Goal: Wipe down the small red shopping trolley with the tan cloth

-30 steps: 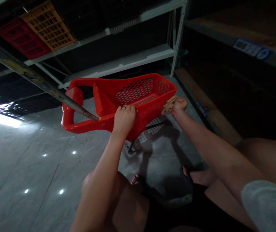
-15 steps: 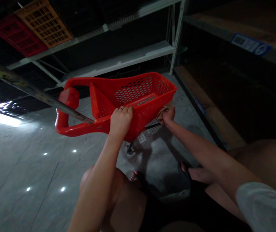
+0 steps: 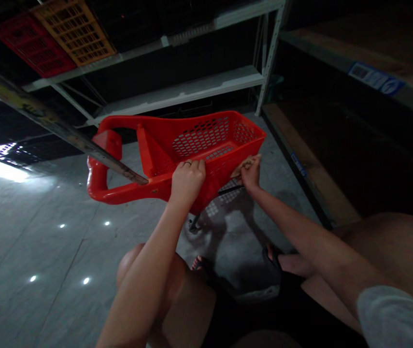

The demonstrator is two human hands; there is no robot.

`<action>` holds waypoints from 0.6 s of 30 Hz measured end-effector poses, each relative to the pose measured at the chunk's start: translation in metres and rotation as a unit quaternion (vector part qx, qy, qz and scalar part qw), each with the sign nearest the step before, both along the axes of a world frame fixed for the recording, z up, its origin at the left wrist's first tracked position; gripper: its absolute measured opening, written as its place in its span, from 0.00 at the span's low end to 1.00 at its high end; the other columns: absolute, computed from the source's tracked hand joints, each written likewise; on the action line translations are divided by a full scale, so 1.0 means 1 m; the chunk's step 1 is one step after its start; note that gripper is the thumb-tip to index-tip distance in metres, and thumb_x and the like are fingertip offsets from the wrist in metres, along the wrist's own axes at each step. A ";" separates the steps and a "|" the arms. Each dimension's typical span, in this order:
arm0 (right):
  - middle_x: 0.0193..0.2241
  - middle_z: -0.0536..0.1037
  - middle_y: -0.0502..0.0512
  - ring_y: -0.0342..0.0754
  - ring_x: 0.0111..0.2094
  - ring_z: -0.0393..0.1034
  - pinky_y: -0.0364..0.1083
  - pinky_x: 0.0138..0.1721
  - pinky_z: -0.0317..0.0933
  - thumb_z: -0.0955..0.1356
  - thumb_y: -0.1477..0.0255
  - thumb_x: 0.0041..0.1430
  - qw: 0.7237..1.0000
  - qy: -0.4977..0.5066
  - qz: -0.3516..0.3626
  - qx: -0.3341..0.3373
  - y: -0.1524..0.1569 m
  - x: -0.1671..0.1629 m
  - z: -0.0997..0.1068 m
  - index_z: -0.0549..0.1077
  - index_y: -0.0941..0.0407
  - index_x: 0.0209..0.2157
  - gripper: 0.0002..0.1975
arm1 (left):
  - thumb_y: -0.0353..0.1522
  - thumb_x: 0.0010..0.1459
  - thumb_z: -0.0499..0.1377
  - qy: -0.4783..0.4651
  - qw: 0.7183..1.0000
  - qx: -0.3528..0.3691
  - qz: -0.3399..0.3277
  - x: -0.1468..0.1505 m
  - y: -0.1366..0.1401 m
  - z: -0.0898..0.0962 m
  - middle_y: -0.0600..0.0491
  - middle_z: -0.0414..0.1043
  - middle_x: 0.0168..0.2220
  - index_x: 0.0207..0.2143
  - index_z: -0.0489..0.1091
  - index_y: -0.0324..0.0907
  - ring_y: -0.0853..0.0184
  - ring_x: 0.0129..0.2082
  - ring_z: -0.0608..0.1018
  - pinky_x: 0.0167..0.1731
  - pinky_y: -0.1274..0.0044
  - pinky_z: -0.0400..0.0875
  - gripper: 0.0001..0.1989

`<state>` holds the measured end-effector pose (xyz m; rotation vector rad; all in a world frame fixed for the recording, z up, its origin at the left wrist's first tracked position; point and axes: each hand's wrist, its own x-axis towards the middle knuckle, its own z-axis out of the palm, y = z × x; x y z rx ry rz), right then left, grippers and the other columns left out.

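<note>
In the middle of the head view stands a red plastic shopping cart (image 3: pixel 155 191) with perforated basket walls and a looped handle on the left. My left hand (image 3: pixel 188 182), with a ring on one finger, is closed over the near rim of the basket. Against the outer near side, close to the right end, my right hand (image 3: pixel 251 175) presses a crumpled tan cloth (image 3: pixel 247 163). The fingers of that hand are bent around the cloth and partly hidden by it. Below the basket, a caster wheel (image 3: pixel 193 225) touches the floor.
A worn pole (image 3: pixel 64 133) slants from the upper left to the cart's near rim. Behind stands a white metal rack (image 3: pixel 192 92) bearing a red crate (image 3: pixel 34 46) and a yellow crate (image 3: pixel 76 31). Wooden shelves (image 3: pixel 311 164) line the right. The floor (image 3: pixel 64 251) is grey concrete.
My right hand has shifted slightly left with the cloth along the basket's side, and the cloth's shape differs. My left hand stays on the rim. The whole view has shifted a little.
</note>
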<state>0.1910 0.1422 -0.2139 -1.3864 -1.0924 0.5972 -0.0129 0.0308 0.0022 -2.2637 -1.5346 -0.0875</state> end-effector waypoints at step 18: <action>0.37 0.76 0.54 0.53 0.46 0.71 0.57 0.56 0.64 0.63 0.76 0.50 0.991 -0.052 -0.051 0.113 0.003 0.000 0.112 0.71 0.53 0.37 0.12 | 0.21 0.66 0.51 -0.022 1.000 -0.002 -0.019 0.006 0.002 -0.008 0.39 0.78 0.37 0.45 0.75 0.32 0.54 0.40 0.80 0.41 0.66 0.71 0.14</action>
